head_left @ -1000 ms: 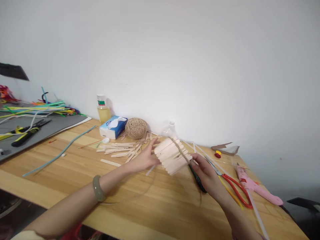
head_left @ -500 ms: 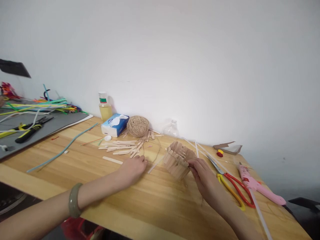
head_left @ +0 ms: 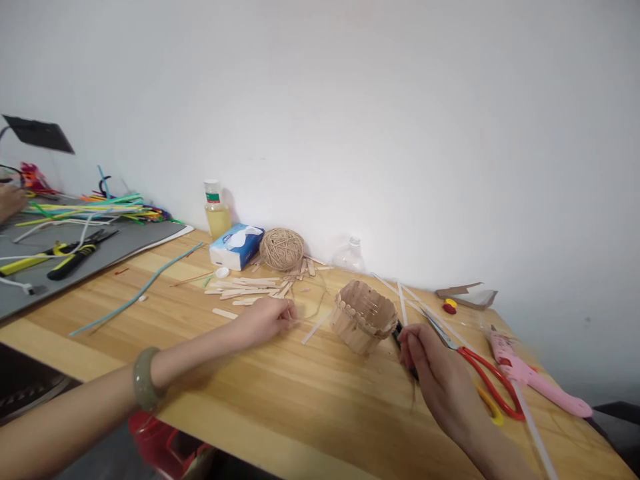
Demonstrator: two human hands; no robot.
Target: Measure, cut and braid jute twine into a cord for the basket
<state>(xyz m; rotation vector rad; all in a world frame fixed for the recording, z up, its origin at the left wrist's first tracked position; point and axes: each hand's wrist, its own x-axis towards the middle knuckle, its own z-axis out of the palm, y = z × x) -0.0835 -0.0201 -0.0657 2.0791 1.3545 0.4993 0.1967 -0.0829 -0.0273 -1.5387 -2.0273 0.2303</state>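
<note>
A small basket of wooden craft sticks (head_left: 357, 333) stands on the table, its rim scalloped by the stick ends. My right hand (head_left: 435, 373) is closed just right of the basket, apart from it, fingertips pinched. A black object (head_left: 406, 353) shows partly behind these fingers, and a thin strand hangs below them; what the fingers grip is unclear. My left hand (head_left: 267, 323), below a green bangle (head_left: 145, 379), is closed in a pinch near the loose craft sticks (head_left: 245, 288). A thin loop of twine (head_left: 323, 303) runs from the twine ball (head_left: 281, 249) to its fingertips.
Scissors (head_left: 493, 377) and a pink glue gun (head_left: 537, 383) lie at right. A tissue pack (head_left: 236, 247), a bottle of yellow liquid (head_left: 218, 217) and a clear bottle (head_left: 350, 255) stand along the wall. Pliers (head_left: 75, 257) and another person's hand (head_left: 11, 200) are at far left.
My right hand has let go of the basket's rim and moved right, uncovering the black object. My left hand stays pinched near the sticks. The view has shifted slightly.
</note>
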